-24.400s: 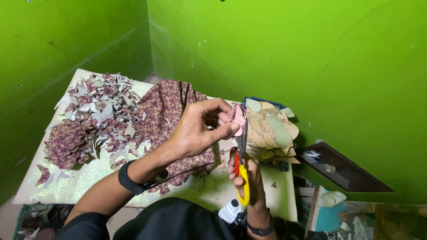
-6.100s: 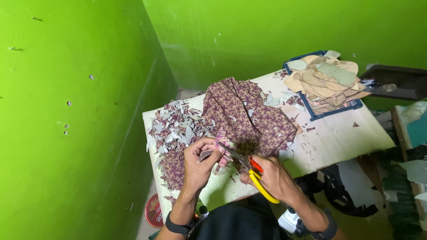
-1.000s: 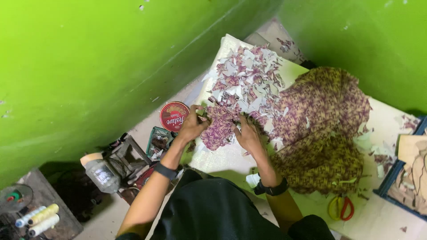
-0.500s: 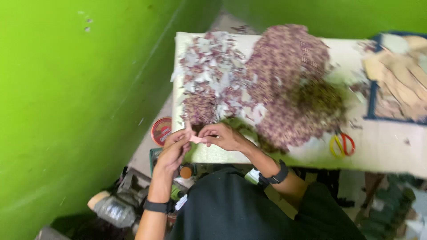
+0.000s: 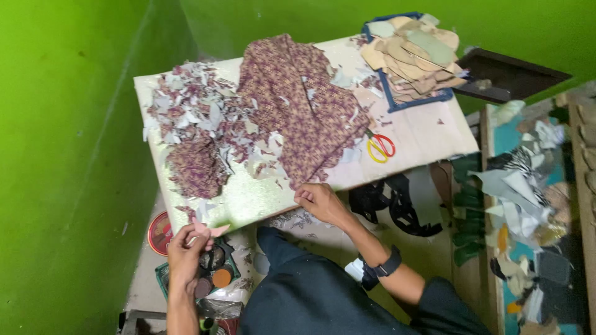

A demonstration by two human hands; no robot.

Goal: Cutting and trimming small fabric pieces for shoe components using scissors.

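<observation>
I look down on a pale tabletop (image 5: pixel 410 139) set against green walls. My left hand (image 5: pixel 186 251), low in the lower left of the frame and off the tabletop's near edge, pinches a small pinkish cut-out piece (image 5: pixel 208 229) between thumb and fingers. My right hand (image 5: pixel 320 201), just below centre, rests on the tabletop's near edge with fingers curled; I cannot tell whether it grips anything. It lies just beside the lower edge of the patterned maroon fabric (image 5: pixel 304 105) spread across the middle of the tabletop. A heap of fabric scraps (image 5: pixel 198 133) covers the left part. Scissors with yellow and red handles (image 5: pixel 379 146) lie right of the fabric, apart from both hands. A blue-rimmed tray (image 5: pixel 388 93) of tan cut shapes sits at the upper right.
</observation>
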